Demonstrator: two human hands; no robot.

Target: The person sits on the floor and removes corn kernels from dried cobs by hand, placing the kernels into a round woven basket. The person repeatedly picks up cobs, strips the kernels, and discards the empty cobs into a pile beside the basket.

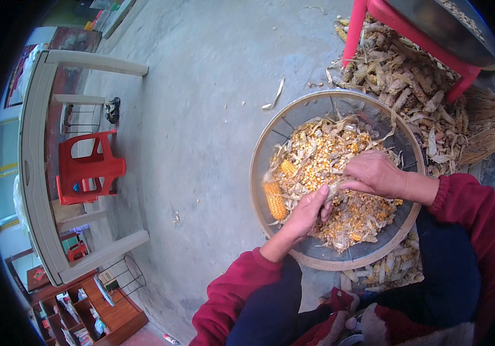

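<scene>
A round sieve with a pale rim point(259, 142) and a mesh bottom stands before me, filled with loose corn kernels point(316, 160), dry husks and cob bits. Over its middle, my left hand point(313, 208) grips a mostly bare, greyish corn cob point(333, 190) from the near left. My right hand point(375, 175) holds the same cob from the right, fingers curled over its end. Part of the cob is hidden by the fingers. A yellow ear of corn point(275, 201) with its kernels on leans at the sieve's left side, and a shorter piece of corn point(287, 168) lies just above it.
Stripped cobs and husks point(403, 82) are heaped beyond the sieve, under a red stool point(420, 36) bearing a large pan point(451, 26). A straw broom point(490, 123) lies at right. More cobs point(396, 266) lie below the sieve. Leftward stand a table point(42, 173) and red plastic chair point(89, 166).
</scene>
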